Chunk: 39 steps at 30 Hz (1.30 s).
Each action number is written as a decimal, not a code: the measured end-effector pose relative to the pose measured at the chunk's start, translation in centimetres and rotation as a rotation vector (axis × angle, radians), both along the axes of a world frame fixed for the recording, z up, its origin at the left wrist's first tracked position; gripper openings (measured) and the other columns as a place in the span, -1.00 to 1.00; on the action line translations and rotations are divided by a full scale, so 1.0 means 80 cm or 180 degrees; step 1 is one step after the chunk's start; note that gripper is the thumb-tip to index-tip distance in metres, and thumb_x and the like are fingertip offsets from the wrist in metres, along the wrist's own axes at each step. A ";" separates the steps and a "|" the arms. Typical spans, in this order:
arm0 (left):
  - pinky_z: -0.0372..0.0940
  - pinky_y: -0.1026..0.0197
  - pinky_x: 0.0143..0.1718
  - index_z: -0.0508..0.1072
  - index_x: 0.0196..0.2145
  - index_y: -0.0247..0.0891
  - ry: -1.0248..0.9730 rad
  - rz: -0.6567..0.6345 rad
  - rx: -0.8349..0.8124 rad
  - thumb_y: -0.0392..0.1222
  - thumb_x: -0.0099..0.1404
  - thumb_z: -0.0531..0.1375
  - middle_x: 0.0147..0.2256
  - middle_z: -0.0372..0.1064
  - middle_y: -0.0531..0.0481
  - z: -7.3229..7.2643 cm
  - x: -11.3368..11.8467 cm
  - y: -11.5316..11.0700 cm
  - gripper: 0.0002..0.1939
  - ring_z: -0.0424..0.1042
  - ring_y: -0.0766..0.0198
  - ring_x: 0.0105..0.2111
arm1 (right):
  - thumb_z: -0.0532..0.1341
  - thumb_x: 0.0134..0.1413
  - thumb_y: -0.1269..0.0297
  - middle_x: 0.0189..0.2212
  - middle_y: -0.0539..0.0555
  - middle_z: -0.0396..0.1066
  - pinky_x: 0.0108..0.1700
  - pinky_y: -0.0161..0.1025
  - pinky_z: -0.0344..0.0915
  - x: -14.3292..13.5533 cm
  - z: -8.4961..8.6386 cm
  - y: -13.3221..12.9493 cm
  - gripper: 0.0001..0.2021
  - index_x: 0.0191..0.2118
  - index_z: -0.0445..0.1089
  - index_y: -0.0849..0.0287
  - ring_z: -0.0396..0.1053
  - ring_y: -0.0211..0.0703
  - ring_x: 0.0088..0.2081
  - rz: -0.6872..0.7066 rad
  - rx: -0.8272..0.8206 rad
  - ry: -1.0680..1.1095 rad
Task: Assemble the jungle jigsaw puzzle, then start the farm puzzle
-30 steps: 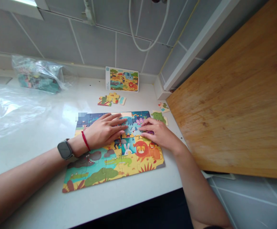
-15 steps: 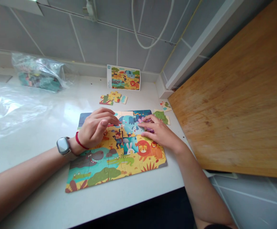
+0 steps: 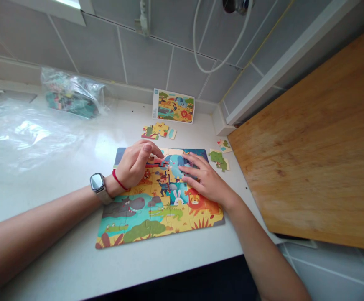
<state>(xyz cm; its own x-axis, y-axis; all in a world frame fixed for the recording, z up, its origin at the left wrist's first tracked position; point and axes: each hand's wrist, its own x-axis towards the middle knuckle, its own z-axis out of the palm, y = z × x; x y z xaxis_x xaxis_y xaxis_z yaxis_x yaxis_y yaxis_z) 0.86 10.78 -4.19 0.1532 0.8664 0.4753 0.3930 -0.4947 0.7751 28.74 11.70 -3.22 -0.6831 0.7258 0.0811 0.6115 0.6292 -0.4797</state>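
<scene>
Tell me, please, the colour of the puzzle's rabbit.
The printed rabbit is white, best seen in head view.

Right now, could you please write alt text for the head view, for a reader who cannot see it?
A person's left hand, curled, and right hand, spread, are over a jigsaw puzzle of animals on a white counter. Loose pieces lie beyond the puzzle and to its right, with a picture card at the back and a plastic bag at back left.
</scene>
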 end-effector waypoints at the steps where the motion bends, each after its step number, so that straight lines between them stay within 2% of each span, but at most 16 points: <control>1: 0.37 0.00 -0.03 0.58 -0.30 -0.24 -0.0005 -0.0009 -0.0012 0.15 0.62 -0.23 -0.27 0.57 -0.11 0.000 0.000 0.001 -0.30 0.50 0.14 -0.17 | 0.20 0.42 0.16 0.44 0.08 0.16 0.45 0.34 0.06 -0.002 -0.003 0.000 -0.64 0.25 0.48 -0.05 0.03 0.16 0.47 0.0042 -0.0062 -0.0067; 4: 0.35 -0.05 0.09 0.57 -0.24 -0.24 0.0040 -0.0096 -0.0011 0.15 0.62 -0.23 -0.22 0.57 -0.12 -0.001 0.000 0.003 -0.32 0.50 0.12 -0.11 | 0.16 0.45 0.15 0.47 0.06 0.12 0.45 0.38 0.03 -0.004 -0.010 0.001 -0.63 0.27 0.45 -0.10 -0.01 0.18 0.49 0.0030 -0.0157 -0.0159; 6: 0.25 -0.11 0.25 0.56 -0.17 -0.24 0.0181 -0.0143 0.0047 0.14 0.63 -0.25 -0.10 0.56 -0.14 -0.003 0.002 0.005 -0.34 0.47 0.10 0.02 | 0.16 0.45 0.14 0.47 0.04 0.12 0.45 0.37 0.03 -0.003 -0.013 0.001 -0.63 0.27 0.45 -0.14 0.00 0.17 0.49 0.0013 -0.0130 -0.0144; 9: -0.01 -0.22 0.44 0.53 -0.01 -0.22 0.0488 -0.0087 0.0022 0.14 0.63 -0.27 0.15 0.44 -0.13 -0.008 0.010 0.007 -0.35 0.23 0.05 0.33 | 0.16 0.45 0.13 0.46 0.03 0.13 0.45 0.36 0.03 -0.003 -0.015 0.000 -0.64 0.26 0.45 -0.18 0.03 0.16 0.48 0.0022 -0.0047 -0.0137; 11: -0.09 -0.25 0.47 0.49 0.08 -0.19 0.0624 -0.0076 -0.0079 0.16 0.62 -0.29 0.23 0.36 -0.11 -0.012 0.016 0.007 -0.35 0.08 0.04 0.42 | 0.16 0.45 0.14 0.47 0.04 0.12 0.45 0.35 0.04 -0.004 -0.015 0.000 -0.64 0.26 0.46 -0.17 0.04 0.16 0.48 0.0043 0.0005 -0.0153; 14: -0.10 -0.24 0.49 0.45 0.12 -0.20 0.0637 -0.0185 -0.0134 0.17 0.62 -0.32 0.23 0.38 -0.12 -0.013 0.021 0.008 -0.33 0.16 0.07 0.39 | 0.16 0.45 0.17 0.47 0.07 0.12 0.45 0.33 0.06 -0.008 -0.014 -0.002 -0.64 0.26 0.47 -0.13 0.05 0.17 0.47 0.0047 0.0073 -0.0211; 18: -0.08 -0.23 0.48 0.47 0.04 -0.23 0.0367 -0.0198 -0.0154 0.18 0.62 -0.33 0.15 0.45 -0.14 -0.008 0.022 0.008 -0.32 0.30 0.09 0.30 | 0.18 0.43 0.20 0.45 0.14 0.16 0.44 0.30 0.10 -0.014 -0.011 -0.006 -0.64 0.24 0.50 -0.05 0.07 0.19 0.47 0.0020 0.0196 -0.0275; 23: 0.06 -0.20 0.43 0.50 -0.02 -0.19 -0.0040 -0.0051 -0.0135 0.18 0.62 -0.31 0.06 0.52 -0.09 -0.007 0.020 0.005 -0.33 0.28 0.09 0.31 | 0.17 0.43 0.24 0.41 0.15 0.24 0.43 0.26 0.13 -0.016 -0.008 -0.006 -0.65 0.22 0.52 0.04 0.09 0.18 0.46 0.0083 0.0261 -0.0268; 26: 0.19 -0.14 0.35 0.53 -0.05 -0.21 -0.0145 0.0089 0.0022 0.07 0.64 -0.28 -0.02 0.55 -0.11 -0.005 0.014 0.006 -0.38 0.42 0.12 0.18 | 0.18 0.42 0.24 0.38 0.11 0.28 0.42 0.26 0.16 -0.015 -0.008 -0.004 -0.65 0.22 0.52 0.01 0.16 0.16 0.43 0.0121 0.0228 -0.0211; 29: 0.31 -0.13 0.22 0.58 -0.13 -0.25 0.0485 -0.0199 0.0327 0.00 0.64 -0.20 -0.08 0.57 -0.13 0.002 0.000 0.011 -0.42 0.49 0.09 0.02 | 0.19 0.42 0.23 0.38 0.10 0.29 0.41 0.28 0.17 -0.014 -0.009 -0.003 -0.65 0.21 0.52 0.02 0.16 0.19 0.43 0.0074 0.0236 -0.0227; 32: 0.33 -0.19 0.20 0.64 -0.15 -0.22 0.1415 -0.0579 0.0593 -0.03 0.61 -0.12 -0.01 0.58 -0.11 0.007 -0.022 0.013 -0.46 0.43 -0.01 0.12 | 0.20 0.41 0.23 0.38 0.09 0.28 0.41 0.27 0.16 -0.015 -0.009 -0.005 -0.65 0.21 0.52 0.01 0.16 0.18 0.43 0.0039 0.0228 -0.0234; 35: 0.27 -0.25 0.27 0.64 0.00 -0.14 0.1893 -0.0708 0.0680 -0.04 0.60 -0.09 0.16 0.50 -0.05 0.002 -0.043 0.009 -0.51 0.28 -0.08 0.29 | 0.21 0.40 0.25 0.39 0.07 0.27 0.42 0.25 0.14 -0.015 -0.010 -0.007 -0.65 0.21 0.52 -0.01 0.16 0.16 0.43 -0.0007 0.0208 -0.0214; 39: 0.20 -0.32 0.33 0.45 0.28 -0.03 0.2232 -0.0886 0.0435 0.02 0.60 -0.10 0.38 0.24 -0.02 -0.012 -0.058 -0.001 -0.51 0.10 -0.13 0.41 | 0.21 0.40 0.25 0.39 0.09 0.27 0.44 0.23 0.12 -0.015 -0.012 -0.007 -0.65 0.22 0.51 0.02 0.16 0.15 0.43 0.0009 0.0250 -0.0180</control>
